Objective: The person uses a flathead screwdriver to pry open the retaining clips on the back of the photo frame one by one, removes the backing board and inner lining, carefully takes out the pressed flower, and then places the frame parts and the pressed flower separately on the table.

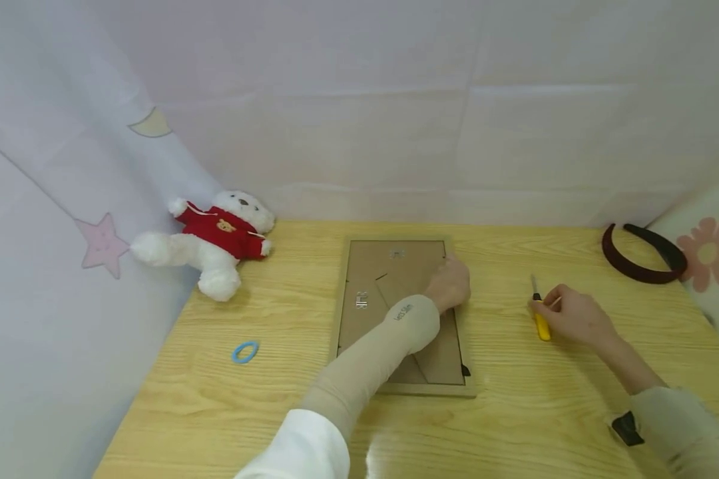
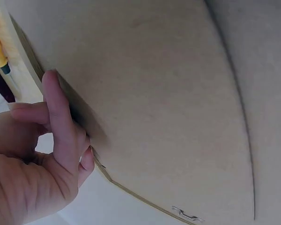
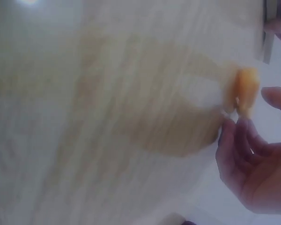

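A picture frame [image 1: 404, 266] lies face down on the table, its brown backing board, stand flap and metal hangers showing. My left hand [image 1: 449, 283] is at the frame's upper right edge. In the left wrist view, the left hand [image 2: 61, 140] touches that edge with one digit straight, the others loosely bent. To the right of the frame, my right hand [image 1: 578, 316] pinches a screwdriver [image 1: 542, 326] with a yellow handle, its shaft pointing away from me. The right wrist view shows the fingertips of the right hand [image 3: 257, 164] at the blurred yellow handle [image 3: 247, 91].
A white teddy bear [image 1: 216, 233] in a red top lies at the table's back left. A blue ring [image 1: 245, 352] is left of the frame. A dark headband [image 1: 644, 266] sits at the back right. Pale printed curtains [image 1: 395, 133] hang behind the table [image 1: 263, 406].
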The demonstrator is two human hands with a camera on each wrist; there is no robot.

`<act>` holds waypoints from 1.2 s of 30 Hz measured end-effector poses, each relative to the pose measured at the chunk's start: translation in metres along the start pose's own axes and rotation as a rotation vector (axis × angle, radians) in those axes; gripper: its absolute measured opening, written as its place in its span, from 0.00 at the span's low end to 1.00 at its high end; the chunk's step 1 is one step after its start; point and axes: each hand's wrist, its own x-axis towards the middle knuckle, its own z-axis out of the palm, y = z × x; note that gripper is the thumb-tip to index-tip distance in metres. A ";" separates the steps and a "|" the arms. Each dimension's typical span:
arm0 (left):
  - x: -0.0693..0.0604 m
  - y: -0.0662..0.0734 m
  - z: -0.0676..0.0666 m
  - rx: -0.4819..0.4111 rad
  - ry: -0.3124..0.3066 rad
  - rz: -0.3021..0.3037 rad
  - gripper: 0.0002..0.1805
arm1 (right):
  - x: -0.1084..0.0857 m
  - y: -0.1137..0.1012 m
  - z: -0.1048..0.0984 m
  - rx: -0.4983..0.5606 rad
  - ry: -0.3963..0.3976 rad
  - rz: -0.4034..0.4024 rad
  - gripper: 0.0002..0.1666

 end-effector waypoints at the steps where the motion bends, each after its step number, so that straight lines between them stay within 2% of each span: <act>1: 0.001 0.001 0.001 0.008 0.000 -0.001 0.38 | 0.000 0.000 0.001 -0.008 0.000 0.004 0.35; 5: 0.001 0.002 -0.001 0.033 -0.003 0.007 0.40 | 0.005 0.002 0.005 -0.033 -0.014 0.010 0.33; 8: -0.001 -0.004 -0.006 0.065 0.002 0.058 0.36 | 0.012 0.000 0.003 -0.021 -0.003 0.001 0.29; 11: -0.001 -0.018 -0.013 0.095 0.021 0.157 0.18 | 0.020 -0.008 -0.001 -0.002 0.057 -0.027 0.26; 13: -0.001 -0.029 -0.019 0.139 0.054 0.250 0.09 | 0.026 -0.017 -0.005 0.026 0.097 -0.057 0.28; 16: -0.002 -0.050 -0.029 0.227 0.122 0.383 0.10 | 0.038 -0.034 -0.011 0.076 0.130 -0.109 0.31; 19: -0.006 -0.072 -0.038 0.317 0.190 0.470 0.14 | 0.050 -0.055 -0.020 0.067 0.158 -0.172 0.30; 21: -0.010 -0.085 -0.044 0.313 0.232 0.481 0.21 | 0.058 -0.071 -0.027 0.043 0.173 -0.220 0.26; 23: -0.012 -0.093 -0.049 0.296 0.304 0.486 0.25 | 0.064 -0.085 -0.033 0.024 0.185 -0.258 0.21; 25: -0.015 -0.097 -0.053 0.239 0.382 0.499 0.24 | 0.070 -0.098 -0.038 0.038 0.171 -0.281 0.18; 28: -0.019 -0.099 -0.057 0.191 0.438 0.517 0.22 | 0.078 -0.114 -0.039 0.068 0.153 -0.294 0.14; 30: -0.023 -0.102 -0.057 0.184 0.428 0.515 0.21 | 0.082 -0.123 -0.037 0.089 0.154 -0.300 0.13; 32: -0.028 -0.106 -0.055 0.215 0.400 0.490 0.22 | 0.086 -0.131 -0.035 0.097 0.162 -0.312 0.14; 36: -0.047 -0.123 -0.045 0.306 0.280 0.386 0.37 | 0.099 -0.141 -0.028 0.085 0.155 -0.371 0.18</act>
